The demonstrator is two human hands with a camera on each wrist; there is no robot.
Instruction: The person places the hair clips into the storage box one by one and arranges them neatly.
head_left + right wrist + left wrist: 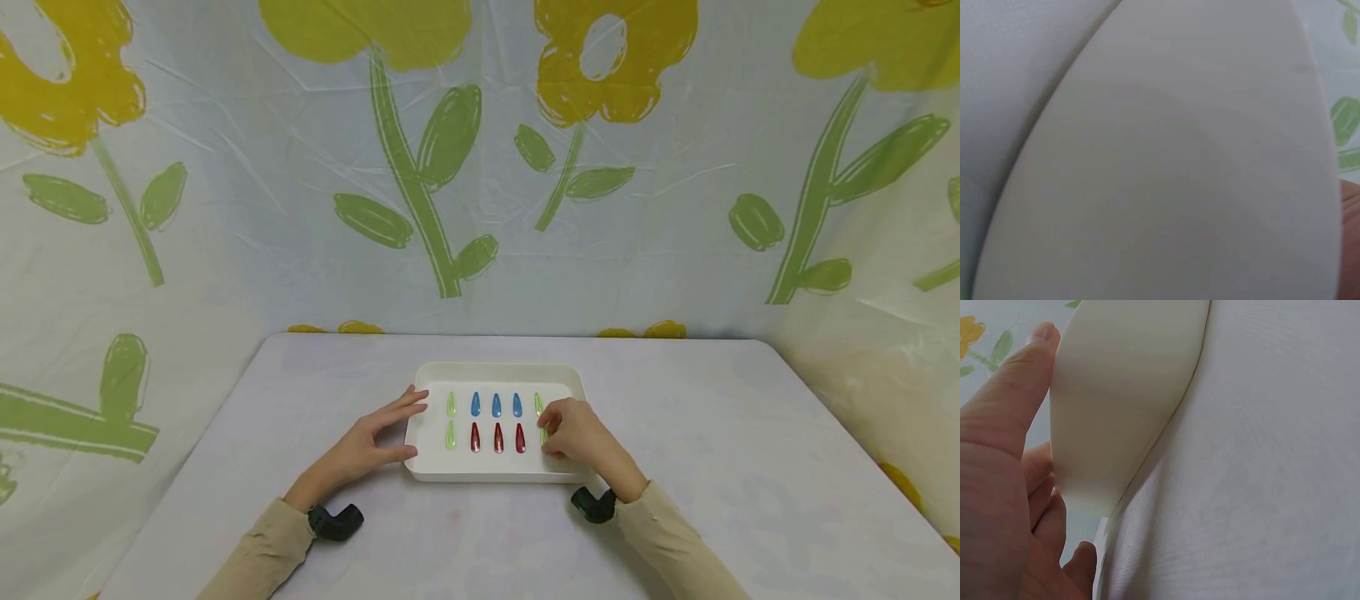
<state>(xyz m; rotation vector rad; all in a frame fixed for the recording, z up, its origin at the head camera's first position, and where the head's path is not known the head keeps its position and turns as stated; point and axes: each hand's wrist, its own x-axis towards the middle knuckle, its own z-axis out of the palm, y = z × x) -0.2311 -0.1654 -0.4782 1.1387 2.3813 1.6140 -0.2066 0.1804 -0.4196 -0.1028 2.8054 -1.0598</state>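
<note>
A shallow white tray (497,477) holds snap hair clips in two rows. Three blue hair clips (497,406) lie in the far row, above three red hair clips (498,438) in the near row. Green hair clips (451,404) lie at both ends of the rows. My left hand (367,437) rests at the tray's left edge, fingers and thumb extended; the left wrist view shows the thumb against the tray wall (1116,412). My right hand (581,433) pinches the near right green hair clip (543,436) between thumb and finger, partly covering it. The right wrist view is mostly tray wall (1166,156).
The tray stands on a table (712,467) covered in pale cloth. Behind and beside it hang cloth walls (660,250) printed with yellow flowers and green leaves. Black wrist devices (336,522) sit beneath both wrists, the right one close to the tray's near right corner.
</note>
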